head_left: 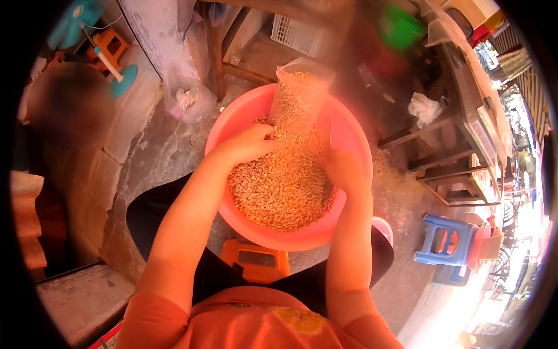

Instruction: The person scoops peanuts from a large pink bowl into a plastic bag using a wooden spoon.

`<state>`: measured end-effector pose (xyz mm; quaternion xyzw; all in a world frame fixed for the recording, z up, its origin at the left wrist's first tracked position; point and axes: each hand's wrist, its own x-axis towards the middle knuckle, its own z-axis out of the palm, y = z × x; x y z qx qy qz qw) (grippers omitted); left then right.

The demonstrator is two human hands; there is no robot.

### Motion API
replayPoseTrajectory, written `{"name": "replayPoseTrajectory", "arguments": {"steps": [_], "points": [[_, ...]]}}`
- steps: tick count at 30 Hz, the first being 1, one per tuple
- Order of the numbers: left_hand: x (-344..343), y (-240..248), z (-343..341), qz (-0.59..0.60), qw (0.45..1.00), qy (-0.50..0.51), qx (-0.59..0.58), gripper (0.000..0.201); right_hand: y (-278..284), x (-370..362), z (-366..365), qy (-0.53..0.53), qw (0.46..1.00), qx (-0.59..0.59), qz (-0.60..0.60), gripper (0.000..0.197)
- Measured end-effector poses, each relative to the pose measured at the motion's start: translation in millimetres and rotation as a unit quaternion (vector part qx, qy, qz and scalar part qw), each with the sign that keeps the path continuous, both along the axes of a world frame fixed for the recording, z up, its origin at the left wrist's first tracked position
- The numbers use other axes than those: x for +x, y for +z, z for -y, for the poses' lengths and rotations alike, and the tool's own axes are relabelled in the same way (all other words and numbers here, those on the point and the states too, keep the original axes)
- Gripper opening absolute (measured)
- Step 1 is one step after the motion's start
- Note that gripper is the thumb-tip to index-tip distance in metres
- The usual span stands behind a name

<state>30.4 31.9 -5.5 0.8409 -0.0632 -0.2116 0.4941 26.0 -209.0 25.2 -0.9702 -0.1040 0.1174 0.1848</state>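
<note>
A large pink-red basin (232, 113) stands in front of me, holding a heap of small tan kernels (279, 192). At its far side a clear plastic bag (300, 99), filled with the same kernels, rests upright on the heap. My left hand (256, 142) lies on the kernels just left of the bag's foot, thumb and fingers apart, nothing visible in them. On the right, my right hand (342, 168) is curled closed at the edge of the heap. Its fingertips are hidden, and I cannot make out what they hold, if anything.
An orange stool (256, 260) is between my legs, against the basin's near side. Wooden tables (465, 131) stand at right, blue plastic stools (446, 239) below them. A knotted plastic bag (189, 102) sits on the floor beyond the basin's left; a teal fan (123, 80) stands farther left.
</note>
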Motion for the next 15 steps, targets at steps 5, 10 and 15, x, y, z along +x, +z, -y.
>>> {"name": "replayPoseTrajectory", "arguments": {"steps": [5, 10, 15], "points": [[0.5, 3.0, 1.0, 0.033, 0.999, -0.013, 0.041, 0.034, -1.5, 5.5, 1.7, -0.080, 0.917, 0.381, -0.092, 0.023], [-1.3, -0.3, -1.3, 0.061, 0.997, -0.007, 0.056, 0.031, 3.8, 9.1, 7.7, -0.165, 0.869, 0.467, 0.001, 0.022], [-1.6, 2.9, -1.0, 0.021, 0.999, 0.006, 0.033, 0.030, -6.2, 3.3, -0.9, -0.107, 0.955, 0.123, 0.248, 0.023]]}}
